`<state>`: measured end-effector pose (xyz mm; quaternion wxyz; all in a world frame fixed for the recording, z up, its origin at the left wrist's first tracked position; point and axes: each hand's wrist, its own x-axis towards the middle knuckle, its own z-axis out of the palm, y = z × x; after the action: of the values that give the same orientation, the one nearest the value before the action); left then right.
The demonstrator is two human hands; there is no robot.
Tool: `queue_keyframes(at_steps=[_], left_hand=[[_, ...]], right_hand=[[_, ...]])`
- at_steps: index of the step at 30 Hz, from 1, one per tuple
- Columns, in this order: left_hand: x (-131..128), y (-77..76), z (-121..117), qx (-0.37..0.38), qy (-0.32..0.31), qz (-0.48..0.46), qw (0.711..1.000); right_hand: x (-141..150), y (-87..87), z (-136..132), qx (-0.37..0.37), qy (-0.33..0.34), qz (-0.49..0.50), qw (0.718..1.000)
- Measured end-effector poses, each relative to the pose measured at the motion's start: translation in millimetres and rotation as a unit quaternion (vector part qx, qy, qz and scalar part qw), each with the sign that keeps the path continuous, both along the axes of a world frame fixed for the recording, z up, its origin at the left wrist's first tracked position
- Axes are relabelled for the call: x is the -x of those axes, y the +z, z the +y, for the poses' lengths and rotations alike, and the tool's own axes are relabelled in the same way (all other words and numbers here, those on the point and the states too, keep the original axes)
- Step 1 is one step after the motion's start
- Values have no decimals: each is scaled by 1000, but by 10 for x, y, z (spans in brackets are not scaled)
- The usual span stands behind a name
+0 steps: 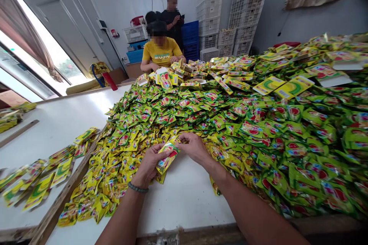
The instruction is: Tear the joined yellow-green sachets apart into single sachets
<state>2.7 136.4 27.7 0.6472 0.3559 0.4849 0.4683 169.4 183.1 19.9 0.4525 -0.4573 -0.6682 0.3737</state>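
Note:
A small yellow and green printed carton (167, 157) is tilted in front of me, its lower end toward my left. My left hand (147, 165) grips it, thumb across the printed face, with a bead bracelet (138, 188) on that wrist. At the carton's upper end, my right hand (194, 148) is closed, thumb and fingers pinched at the opening. What the right fingertips pinch is hidden. Yellow packets (115, 168) lie beside my left hand, and green packets (253, 130) are heaped beyond both hands and to the right.
Flat cartons (283, 86) lie on the heap. Filled-looking cartons (61, 170) sit left of a wooden strip (67, 193) on the white table (186, 203). Across the heap sits a person in a yellow shirt (162, 51); another stands behind. Stacked white crates (209, 15) line the wall.

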Motion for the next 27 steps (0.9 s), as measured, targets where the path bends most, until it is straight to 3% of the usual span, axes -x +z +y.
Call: queue_keyframes(at_steps=[4,9,14,17,21,27], left_hand=[[46,24,-3,-27,-8,34,999],[79,75,-22,1,-13,28,1000],[123,117,-39,5,-29,22,999],[112,106,-43,4,-46,26,999],[76,83,-11,-2,-12,-13,1000],[9,36,-16,-25,58,-33,997]], right_hand=[[-85,73,15,-6,13,-23,1000],[-75,49,25,24,54,-47,997],[-46,40,4,-41,7,-59,997],[-15,33,-35,-60,44,-55,996],[20,31,-68,20,129,-5,991],[82,5,-127,70,110,12,991]])
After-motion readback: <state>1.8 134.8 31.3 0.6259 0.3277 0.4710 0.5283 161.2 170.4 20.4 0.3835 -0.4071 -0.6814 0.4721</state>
